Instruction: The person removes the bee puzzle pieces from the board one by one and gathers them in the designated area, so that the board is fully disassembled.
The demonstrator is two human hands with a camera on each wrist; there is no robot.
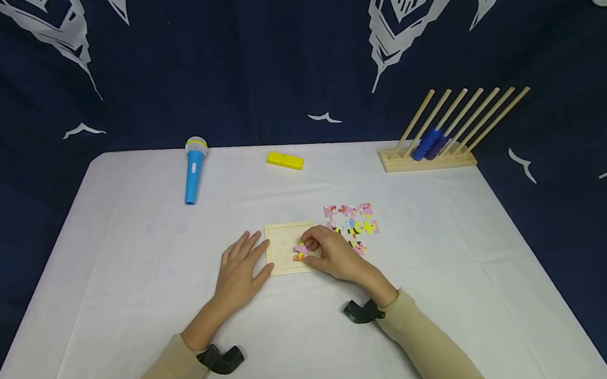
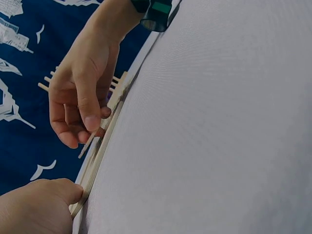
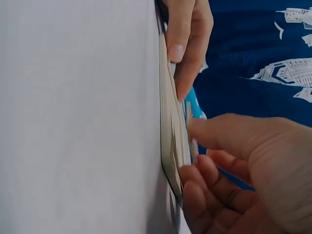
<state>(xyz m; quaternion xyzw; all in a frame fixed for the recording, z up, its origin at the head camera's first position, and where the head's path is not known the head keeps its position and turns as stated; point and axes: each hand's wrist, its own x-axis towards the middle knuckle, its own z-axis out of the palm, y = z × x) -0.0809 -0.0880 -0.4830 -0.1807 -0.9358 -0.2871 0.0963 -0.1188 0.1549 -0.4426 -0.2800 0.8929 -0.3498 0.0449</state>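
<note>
In the head view a shallow wooden puzzle tray [image 1: 282, 266] lies flat on the white table. My left hand [image 1: 241, 273] rests at its left edge with fingers spread and fairly straight, the thumb touching the frame. Over the tray's right part my right hand [image 1: 333, 254] pinches a pink and orange puzzle piece [image 1: 300, 251] between thumb and fingers. The left wrist view shows that puzzle piece [image 2: 87, 145] edge-on, tilted above the tray [image 2: 100, 151]. Several more puzzle pieces [image 1: 368, 227] lie right of the tray, some partly hidden by the right hand.
A blue toy microphone [image 1: 193, 172] lies at the back left, and a yellow block [image 1: 285, 160] at the back middle. At the back right stands a wooden peg rack [image 1: 427, 165] with blue and purple beads. Dark patterned cloth [image 1: 274, 58] hangs behind the table.
</note>
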